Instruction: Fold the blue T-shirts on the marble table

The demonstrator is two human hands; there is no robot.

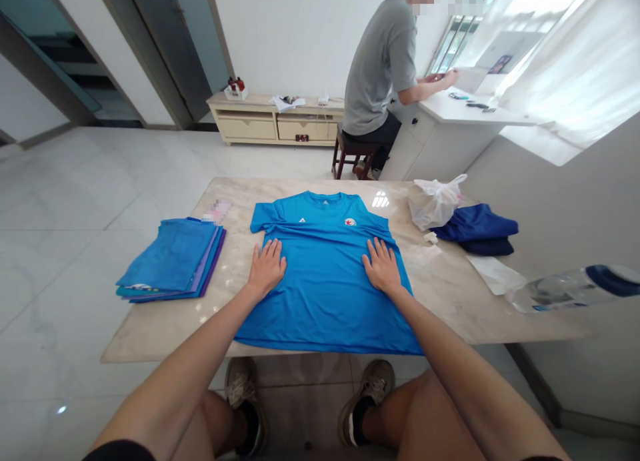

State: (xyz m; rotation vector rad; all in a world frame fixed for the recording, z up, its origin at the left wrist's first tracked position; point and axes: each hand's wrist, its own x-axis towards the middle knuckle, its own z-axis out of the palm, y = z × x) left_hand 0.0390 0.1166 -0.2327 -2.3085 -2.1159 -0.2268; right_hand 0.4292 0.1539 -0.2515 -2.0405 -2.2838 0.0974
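Note:
A blue T-shirt [325, 281] lies spread face up on the marble-look table [450, 301], its collar away from me and its hem at the near edge. Small emblems show on the chest, and a wrinkle runs across below them. My left hand [267, 267] rests flat on the shirt's left side, fingers slightly apart. On the right side of the cloth lies my right hand [383, 266], also flat with fingers spread. Neither hand grips anything. To the left sits a stack of folded blue and purple clothes [170, 257].
At the right are a white plastic bag [435, 204], dark blue cloth [477, 227], a sheet of paper [495, 274] and a clear bottle [565, 291] with a blue cap. Beyond the table, a person [380, 67] sits on a stool [345, 153] near a low cabinet [250, 124].

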